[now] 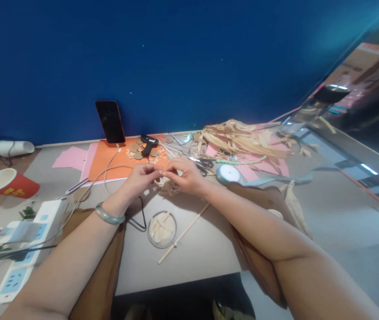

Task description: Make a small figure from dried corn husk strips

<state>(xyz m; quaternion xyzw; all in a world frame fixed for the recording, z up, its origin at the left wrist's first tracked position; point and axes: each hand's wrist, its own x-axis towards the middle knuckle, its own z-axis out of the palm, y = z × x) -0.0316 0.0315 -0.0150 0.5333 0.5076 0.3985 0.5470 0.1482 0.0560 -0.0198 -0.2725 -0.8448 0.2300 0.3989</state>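
Note:
My left hand [140, 180] and my right hand [187, 177] meet over the middle of the table, fingertips pinched together. What they pinch is too small to make out. Below them lie pale brown strips [169, 190], partly covered by the hands. Closer to me, a round grey-rimmed dish [148, 231] holds cream-coloured flakes [161, 227]. Beside it rests a thin wooden stick [189, 227] with a small knot on it. Black-handled scissors [204, 166] lie just past my right hand. Beyond the left one is a black glue gun [149, 144].
Dried husk strips [243, 138] pile up at the back right, behind a ribbon spool [228, 174]. A phone [110, 121] leans on the blue wall [176, 58]. At left are a red paper cup [18, 186], a white power strip [19, 271] and loose cables.

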